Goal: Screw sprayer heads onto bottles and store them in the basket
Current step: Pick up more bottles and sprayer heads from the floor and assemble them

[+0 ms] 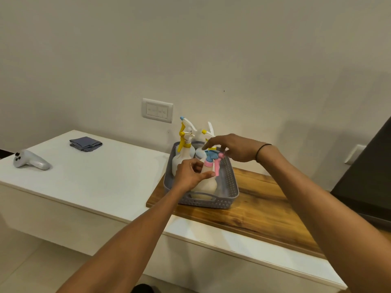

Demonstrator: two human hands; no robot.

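A grey perforated basket [227,199] sits on a wooden board and holds several white spray bottles. At its front stands a white bottle [206,186] with a pink and blue sprayer head [212,158]. My left hand [190,174] grips this bottle around its neck. My right hand [234,148] hovers over the sprayer head with fingers touching its top. Behind stand two bottles with yellow sprayer heads [184,137], upright in the basket's far half.
The wooden board [264,208] lies on a white counter [95,176]. A folded grey cloth [85,143] and a white controller [29,160] rest at the counter's left. A wall socket plate [157,110] is behind. A dark panel [368,176] stands at the right.
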